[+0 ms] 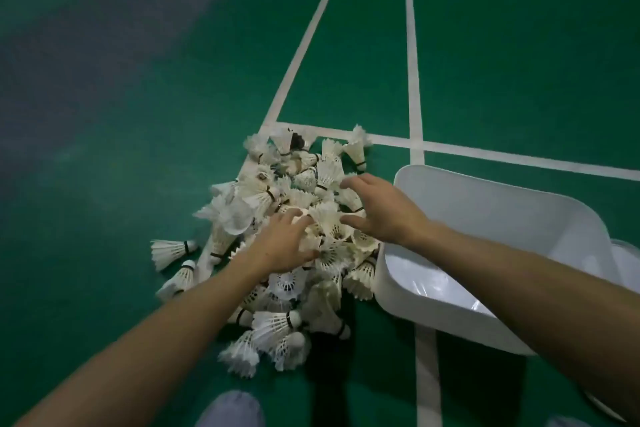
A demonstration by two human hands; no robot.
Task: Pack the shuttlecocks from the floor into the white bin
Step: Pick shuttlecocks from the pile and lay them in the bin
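A heap of several white feather shuttlecocks [277, 322] lies on the green court floor, straight ahead of me. The white bin [491, 204] stands just right of the heap, and its inside looks nearly bare. My left hand [280, 246] rests on the middle of the heap with its fingers curled around shuttlecocks. My right hand [377, 208] hovers over the heap's right side, fingers spread and curving down onto the shuttlecocks, next to the bin's left wall.
White court lines [414, 80] cross the green floor [138, 114] behind and under the heap. A few stray shuttlecocks [169, 251] lie at the heap's left. My light shoe tip [230, 409] shows at the bottom edge. A second pale container edge [628, 263] peeks out behind the bin.
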